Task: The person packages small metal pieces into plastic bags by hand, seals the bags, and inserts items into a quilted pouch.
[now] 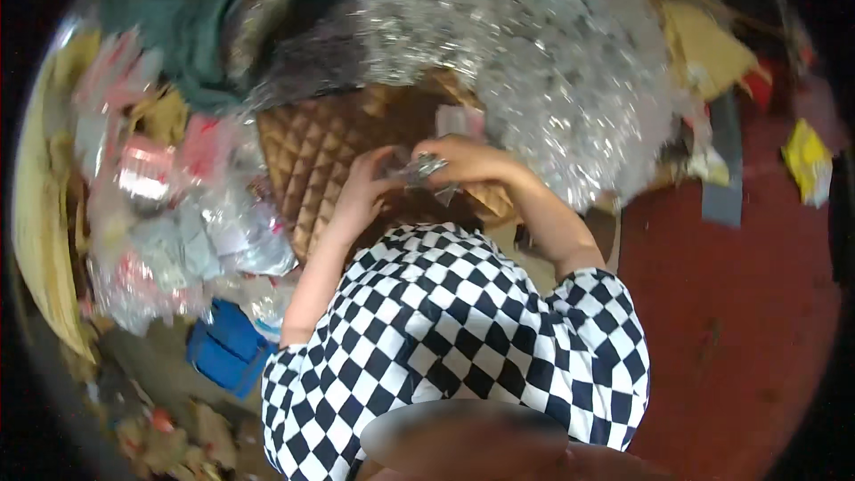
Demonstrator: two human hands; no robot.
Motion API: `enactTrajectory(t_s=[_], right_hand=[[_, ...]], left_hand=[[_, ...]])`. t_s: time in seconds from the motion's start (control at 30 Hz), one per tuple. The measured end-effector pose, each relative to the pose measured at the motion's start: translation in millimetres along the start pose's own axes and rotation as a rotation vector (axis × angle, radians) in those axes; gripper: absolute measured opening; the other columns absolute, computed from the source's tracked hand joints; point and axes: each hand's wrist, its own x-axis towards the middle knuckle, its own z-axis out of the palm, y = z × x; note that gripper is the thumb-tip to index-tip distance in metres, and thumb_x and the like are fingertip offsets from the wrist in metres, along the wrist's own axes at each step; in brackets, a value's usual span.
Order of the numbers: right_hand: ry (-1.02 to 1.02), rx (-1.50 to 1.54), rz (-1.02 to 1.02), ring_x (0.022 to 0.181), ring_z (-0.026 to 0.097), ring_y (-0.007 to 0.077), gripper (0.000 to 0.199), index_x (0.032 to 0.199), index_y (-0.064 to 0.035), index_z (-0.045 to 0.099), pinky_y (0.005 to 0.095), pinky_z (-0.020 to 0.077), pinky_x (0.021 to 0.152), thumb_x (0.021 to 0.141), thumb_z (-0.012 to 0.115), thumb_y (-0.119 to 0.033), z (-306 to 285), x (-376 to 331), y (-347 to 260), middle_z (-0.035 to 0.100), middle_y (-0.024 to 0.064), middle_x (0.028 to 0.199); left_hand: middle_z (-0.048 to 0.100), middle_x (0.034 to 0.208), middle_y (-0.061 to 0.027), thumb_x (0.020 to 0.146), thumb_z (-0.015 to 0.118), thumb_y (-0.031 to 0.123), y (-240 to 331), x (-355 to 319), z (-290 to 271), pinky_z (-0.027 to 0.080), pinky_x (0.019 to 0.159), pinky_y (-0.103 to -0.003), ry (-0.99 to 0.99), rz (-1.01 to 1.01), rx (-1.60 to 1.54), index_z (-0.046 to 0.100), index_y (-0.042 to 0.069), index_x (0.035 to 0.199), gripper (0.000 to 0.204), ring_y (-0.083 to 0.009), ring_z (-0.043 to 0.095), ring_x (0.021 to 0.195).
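Observation:
Over a brown quilted cloth (298,156), my two hands meet in front of my chest. My right hand (463,160) is closed on a small clear plastic packet (427,167) with something greyish in it, too small to make out. From the other side my left hand (361,191) curls its fingers at the packet's edge and seems to pinch it. Just beyond my right hand lies a pale pinkish packet (459,118). A large heap of clear, shiny plastic packets (552,62) spreads ahead and to the right of the cloth.
Clear bags with pink and white contents (178,232) crowd the left side, near a blue bin-like item (230,347). Green cloth (183,22) lies at the far left. Right of me are a reddish floor (712,321), a tan sack (708,49) and a yellow packet (808,162).

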Motion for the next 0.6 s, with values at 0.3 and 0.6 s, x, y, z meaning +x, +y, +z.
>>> enactTrajectory(t_s=[0.3, 0.6], right_hand=[[0.256, -0.662, 0.297, 0.086, 0.066, 0.0291, 0.038, 0.112, -0.0070, 0.057, 0.0406, 0.0530, 0.066, 0.077, 0.064, -0.020, 76.8, -49.4, -28.6, 0.063, 0.0166, 0.093], [0.518, -0.470, -0.075, 0.083, 0.064, 0.0358, 0.032, 0.102, 0.0025, 0.052, 0.0427, 0.0529, 0.067, 0.078, 0.062, -0.017, 91.0, -109.1, -40.4, 0.055, 0.0222, 0.095]], left_hand=[[0.047, 0.133, -0.0133, 0.066, 0.066, -0.005, 51.8, -2.4, 43.5, 0.033, 0.105, -0.042, -0.204, 0.092, -0.118, 0.070, 0.015, 0.103, 0.042, -0.0330, 0.041, 0.126], [0.052, 0.126, -0.0118, 0.069, 0.069, -0.003, 89.3, 0.5, 63.7, 0.040, 0.098, -0.038, -0.434, 0.105, -0.187, 0.071, 0.011, 0.096, 0.030, -0.0317, 0.046, 0.120]])
